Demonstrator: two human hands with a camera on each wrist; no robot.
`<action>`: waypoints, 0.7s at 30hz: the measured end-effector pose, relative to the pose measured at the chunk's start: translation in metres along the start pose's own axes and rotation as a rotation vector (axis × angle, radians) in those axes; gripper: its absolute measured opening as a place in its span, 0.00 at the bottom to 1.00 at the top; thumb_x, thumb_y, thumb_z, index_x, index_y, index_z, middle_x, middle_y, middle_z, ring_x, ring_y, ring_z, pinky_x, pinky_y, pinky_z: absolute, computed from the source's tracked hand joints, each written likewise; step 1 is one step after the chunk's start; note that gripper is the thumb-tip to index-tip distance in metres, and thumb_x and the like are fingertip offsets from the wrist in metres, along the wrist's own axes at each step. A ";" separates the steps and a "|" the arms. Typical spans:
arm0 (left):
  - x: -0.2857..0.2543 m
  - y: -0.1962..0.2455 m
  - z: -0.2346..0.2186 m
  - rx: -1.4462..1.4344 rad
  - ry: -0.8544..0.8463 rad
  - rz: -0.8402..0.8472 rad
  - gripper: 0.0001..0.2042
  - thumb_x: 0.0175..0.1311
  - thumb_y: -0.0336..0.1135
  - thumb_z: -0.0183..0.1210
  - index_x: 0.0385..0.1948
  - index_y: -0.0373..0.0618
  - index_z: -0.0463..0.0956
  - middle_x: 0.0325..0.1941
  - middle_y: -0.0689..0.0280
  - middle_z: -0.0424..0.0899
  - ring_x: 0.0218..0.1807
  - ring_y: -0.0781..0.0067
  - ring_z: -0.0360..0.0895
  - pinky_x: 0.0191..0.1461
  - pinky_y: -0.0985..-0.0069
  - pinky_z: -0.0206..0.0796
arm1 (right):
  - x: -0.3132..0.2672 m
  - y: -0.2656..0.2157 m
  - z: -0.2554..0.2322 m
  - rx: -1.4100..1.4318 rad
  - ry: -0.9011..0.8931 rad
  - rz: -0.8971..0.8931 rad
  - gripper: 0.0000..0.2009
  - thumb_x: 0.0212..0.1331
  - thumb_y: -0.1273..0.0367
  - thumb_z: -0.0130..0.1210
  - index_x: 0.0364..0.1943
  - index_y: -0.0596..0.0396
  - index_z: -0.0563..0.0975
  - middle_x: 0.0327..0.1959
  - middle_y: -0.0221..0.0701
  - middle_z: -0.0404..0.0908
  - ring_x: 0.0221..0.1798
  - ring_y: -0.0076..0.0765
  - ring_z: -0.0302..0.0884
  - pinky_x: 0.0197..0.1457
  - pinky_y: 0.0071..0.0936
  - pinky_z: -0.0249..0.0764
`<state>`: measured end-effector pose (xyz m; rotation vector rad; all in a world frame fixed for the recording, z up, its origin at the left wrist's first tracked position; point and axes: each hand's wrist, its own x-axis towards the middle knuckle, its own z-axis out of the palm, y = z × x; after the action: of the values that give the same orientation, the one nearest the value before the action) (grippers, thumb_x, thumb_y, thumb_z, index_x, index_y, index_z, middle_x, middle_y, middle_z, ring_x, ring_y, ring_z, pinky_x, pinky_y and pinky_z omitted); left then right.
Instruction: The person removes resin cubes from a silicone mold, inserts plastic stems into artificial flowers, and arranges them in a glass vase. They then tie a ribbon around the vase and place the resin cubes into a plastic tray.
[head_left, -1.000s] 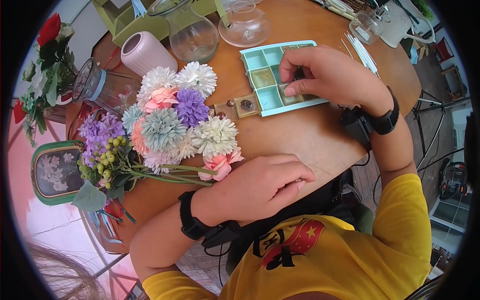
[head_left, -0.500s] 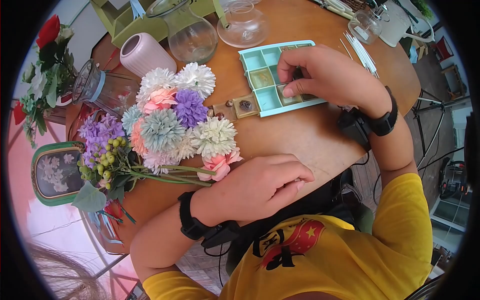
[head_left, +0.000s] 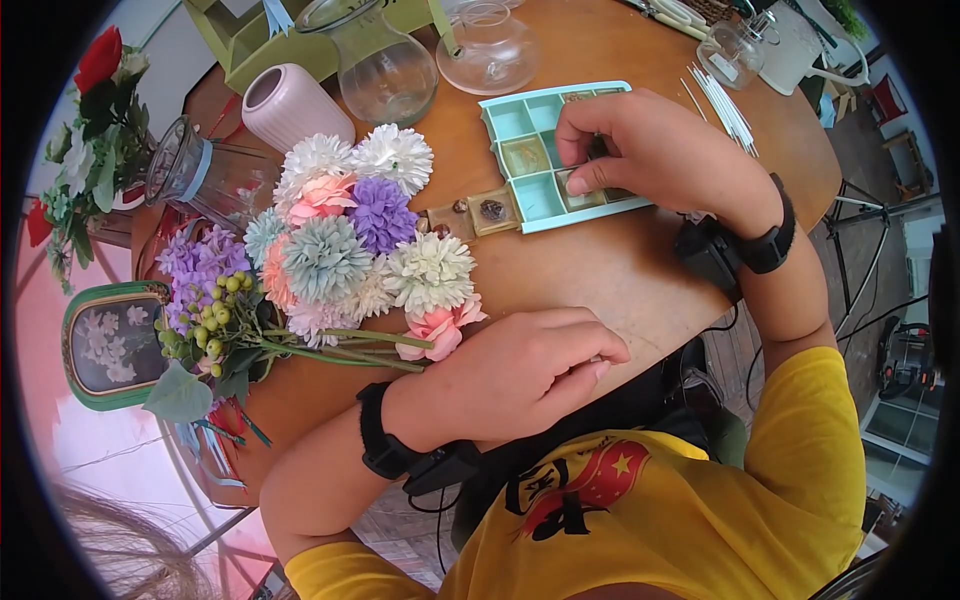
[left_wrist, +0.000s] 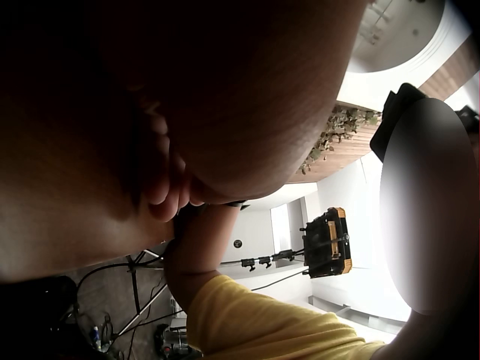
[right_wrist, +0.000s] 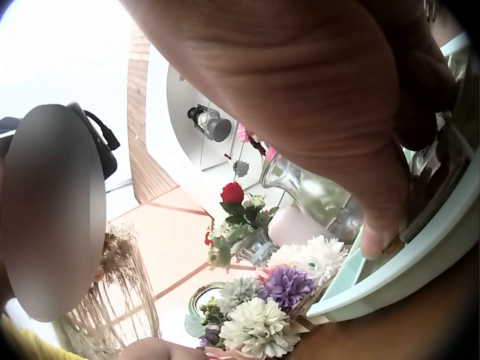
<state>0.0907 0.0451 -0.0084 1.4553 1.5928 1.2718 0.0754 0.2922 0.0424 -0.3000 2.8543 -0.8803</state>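
Note:
In the head view, my right hand (head_left: 650, 140) reaches down over a mint-green compartment tray (head_left: 590, 213), fingers bent and the thumb low in a compartment. In the right wrist view the thumb (right_wrist: 375, 236) touches a brownish edge inside the tray (right_wrist: 352, 298); I cannot tell whether the fingers pinch it. A clear square block (head_left: 523, 156) sits in one compartment. Beside the tray lies another amber-toned block (head_left: 493, 210) with a dark piece inside. My left hand (head_left: 525, 375) rests by the table's front edge, fingers loosely curled and holding nothing visible, close to a pink flower (head_left: 440, 330).
Bunched artificial flowers (head_left: 325, 257) lie left of the tray. Behind them stand a pink ribbed vase (head_left: 300, 108), a glass vase (head_left: 385, 75) and a round glass bowl (head_left: 488, 50). White sticks (head_left: 725, 110) and a glass bottle (head_left: 735, 58) are at the far right. A green-framed oval picture (head_left: 112, 345) lies left.
Almost nothing differs. The right hand stays over the same compartments with only a very slight shift of the fingers, and the left hand keeps its place.

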 end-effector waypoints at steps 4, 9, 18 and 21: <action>0.000 0.000 0.000 -0.002 -0.004 -0.003 0.08 0.71 0.27 0.57 0.47 0.39 0.80 0.41 0.58 0.84 0.43 0.57 0.83 0.48 0.66 0.75 | 0.001 -0.001 -0.001 0.007 0.000 0.002 0.11 0.57 0.68 0.70 0.36 0.56 0.79 0.31 0.33 0.83 0.34 0.39 0.78 0.39 0.36 0.73; 0.000 0.001 0.000 0.006 -0.006 0.001 0.08 0.71 0.27 0.57 0.47 0.39 0.80 0.41 0.58 0.84 0.43 0.56 0.83 0.48 0.65 0.75 | 0.002 -0.003 -0.003 0.032 -0.027 0.002 0.10 0.57 0.68 0.70 0.35 0.56 0.78 0.30 0.33 0.83 0.33 0.38 0.78 0.38 0.36 0.72; 0.000 0.001 0.000 0.007 -0.007 -0.006 0.08 0.71 0.27 0.57 0.47 0.39 0.80 0.41 0.58 0.84 0.43 0.57 0.83 0.48 0.66 0.75 | -0.002 0.003 -0.002 0.060 -0.020 -0.028 0.08 0.61 0.69 0.67 0.38 0.56 0.79 0.30 0.30 0.81 0.33 0.31 0.76 0.39 0.30 0.73; 0.000 0.001 0.000 0.010 -0.007 -0.004 0.08 0.71 0.27 0.58 0.47 0.39 0.80 0.41 0.58 0.84 0.43 0.57 0.83 0.48 0.66 0.75 | -0.002 0.003 -0.007 0.113 -0.036 0.020 0.07 0.64 0.69 0.65 0.40 0.56 0.80 0.30 0.29 0.81 0.33 0.27 0.76 0.40 0.28 0.73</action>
<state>0.0909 0.0450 -0.0077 1.4606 1.5993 1.2560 0.0751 0.2990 0.0463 -0.2712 2.7566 -1.0165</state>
